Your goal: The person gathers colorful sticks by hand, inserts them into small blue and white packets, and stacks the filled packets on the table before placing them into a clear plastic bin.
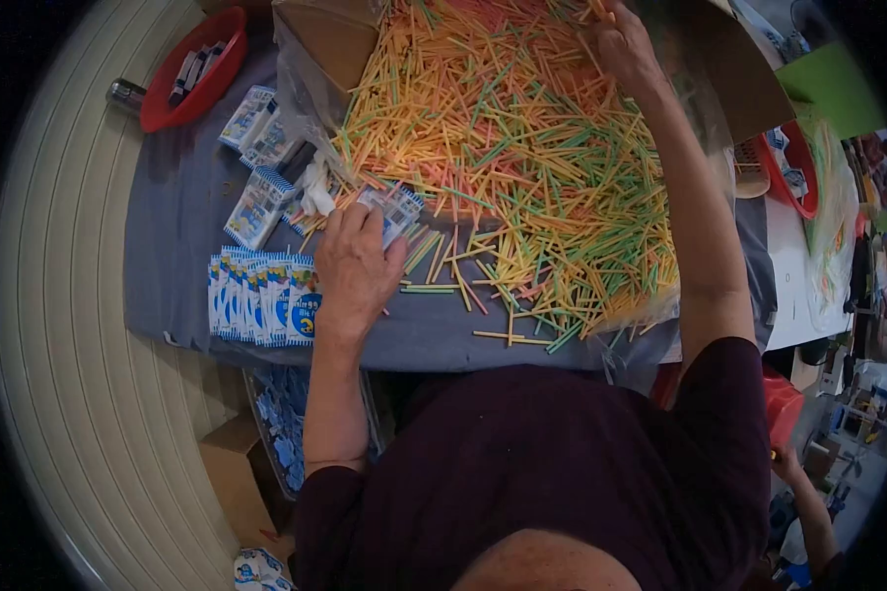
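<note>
My left hand (353, 264) is closed on a clear plastic packet with blue-striped edges (396, 210), at the front left of a large heap of thin coloured sticks (503, 138). The sticks are yellow, orange, pink and green. At the heap's far right, my right hand (626, 51) has its fingers bent together, with what looks like an orange stick (599, 10) at the fingertips. The top edge of the view partly cuts off those fingers. Beside my left hand lie a crumpled white piece (317, 187) and a row of overlapping blue and white printed packets (261, 295).
More clear packets (258, 207) lie on the grey cloth (182, 236). A red basin (195, 69) stands back left, another (803, 192) at right. Cardboard flaps (724, 69) and plastic film flank the heap. Below is a bin of blue pieces (284, 428). Another person's arm (813, 507) shows lower right.
</note>
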{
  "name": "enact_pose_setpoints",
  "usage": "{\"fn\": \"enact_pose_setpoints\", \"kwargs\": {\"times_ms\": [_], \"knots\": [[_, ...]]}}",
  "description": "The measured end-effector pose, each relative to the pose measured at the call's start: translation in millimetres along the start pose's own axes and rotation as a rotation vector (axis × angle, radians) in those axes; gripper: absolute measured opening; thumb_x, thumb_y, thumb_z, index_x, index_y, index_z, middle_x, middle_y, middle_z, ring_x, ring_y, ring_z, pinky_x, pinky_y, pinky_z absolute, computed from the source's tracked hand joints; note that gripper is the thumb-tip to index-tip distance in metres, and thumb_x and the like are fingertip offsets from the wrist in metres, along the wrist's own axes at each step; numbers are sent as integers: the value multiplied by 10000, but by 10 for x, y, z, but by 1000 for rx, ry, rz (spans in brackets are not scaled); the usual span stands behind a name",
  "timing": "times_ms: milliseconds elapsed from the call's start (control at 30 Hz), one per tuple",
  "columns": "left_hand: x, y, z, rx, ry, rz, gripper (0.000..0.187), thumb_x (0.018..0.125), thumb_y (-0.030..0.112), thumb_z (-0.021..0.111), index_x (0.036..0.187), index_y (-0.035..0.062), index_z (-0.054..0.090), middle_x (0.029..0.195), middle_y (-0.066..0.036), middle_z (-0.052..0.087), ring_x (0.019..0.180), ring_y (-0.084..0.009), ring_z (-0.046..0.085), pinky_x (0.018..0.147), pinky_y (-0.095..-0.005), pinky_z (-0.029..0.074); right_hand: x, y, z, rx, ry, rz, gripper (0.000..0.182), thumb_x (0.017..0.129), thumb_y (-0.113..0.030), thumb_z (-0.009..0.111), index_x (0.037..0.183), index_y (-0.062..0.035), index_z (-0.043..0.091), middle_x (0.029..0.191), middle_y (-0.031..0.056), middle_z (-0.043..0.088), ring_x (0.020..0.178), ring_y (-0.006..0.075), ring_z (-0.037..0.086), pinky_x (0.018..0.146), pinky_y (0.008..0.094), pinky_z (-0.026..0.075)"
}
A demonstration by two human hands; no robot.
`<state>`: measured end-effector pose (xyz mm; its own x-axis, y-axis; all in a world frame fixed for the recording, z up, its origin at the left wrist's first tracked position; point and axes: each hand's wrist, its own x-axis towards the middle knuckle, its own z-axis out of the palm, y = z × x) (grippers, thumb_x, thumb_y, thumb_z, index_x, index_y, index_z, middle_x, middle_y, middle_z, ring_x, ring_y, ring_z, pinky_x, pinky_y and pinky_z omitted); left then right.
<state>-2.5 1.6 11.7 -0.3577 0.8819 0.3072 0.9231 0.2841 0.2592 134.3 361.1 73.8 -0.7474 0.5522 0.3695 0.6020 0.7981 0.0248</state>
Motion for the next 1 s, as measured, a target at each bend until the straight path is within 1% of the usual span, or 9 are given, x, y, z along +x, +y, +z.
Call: {"fn": "enact_pose_setpoints", "kwargs": {"times_ms": [267,433,600,667,733,767,900,967,1000], "knots": [[-66,3,207,128,66,73,194,736,90,670,893,-22,651,913,-123,586,896,-309,578,745,-416,493,34,-50,-86,290,-7,-23,273,858,-272,655,980,-28,668,840,164,681,791,332,665,644,404,529],[-30,-2,87,-146,226,53,76,793,45,624,832,-16,647,837,-129,622,800,-330,594,712,-422,489,-38,439,-132,470,-7,-9,272,866,-274,652,989,-31,664,847,168,680,798,335,665,653,402,531],[37,-108,-13,-311,128,-92,55,802,44,622,775,1,644,797,-132,623,768,-334,592,702,-435,478,-405,587,-420,610,3,-7,271,873,-276,649,996,-34,661,853,171,680,803,338,664,661,400,532],[52,-97,6,-269,97,-108,66,802,44,626,750,6,637,771,-130,611,756,-335,587,698,-435,475,-718,201,-669,99,-280,48,287,908,-293,618,1071,-58,633,897,176,674,856,360,651,727,434,519],[36,-68,84,-80,134,-65,74,795,47,625,736,3,615,781,-130,593,757,-333,577,697,-438,477,-967,214,-355,-61,-248,-70,259,890,-240,611,1069,-53,613,862,190,661,851,377,643,739,474,496],[30,-48,126,-83,132,-60,74,795,47,625,736,3,615,781,-130,593,757,-333,577,697,-438,477,-989,153,-289,-42,-248,-65,208,843,-156,601,1023,-53,613,807,198,645,813,392,639,697,498,485],[-31,30,199,79,162,66,62,783,49,621,755,-1,595,842,-139,587,792,-332,577,711,-447,487,-785,-50,-293,8,-177,-34,98,782,-128,608,822,-69,676,813,178,651,807,378,661,670,494,516],[-30,70,157,90,149,48,58,781,51,616,768,-1,594,868,-144,590,818,-335,584,721,-450,492,-592,-41,-161,-282,-319,-23,236,767,-62,598,1002,-71,619,737,196,623,754,410,635,643,537,463],[-31,110,123,76,126,20,59,784,53,613,763,1,593,863,-145,593,835,-340,591,731,-450,495,-560,-59,-142,-278,-310,-36,236,767,-62,598,1002,-71,619,737,196,623,754,410,635,643,537,463]]}}
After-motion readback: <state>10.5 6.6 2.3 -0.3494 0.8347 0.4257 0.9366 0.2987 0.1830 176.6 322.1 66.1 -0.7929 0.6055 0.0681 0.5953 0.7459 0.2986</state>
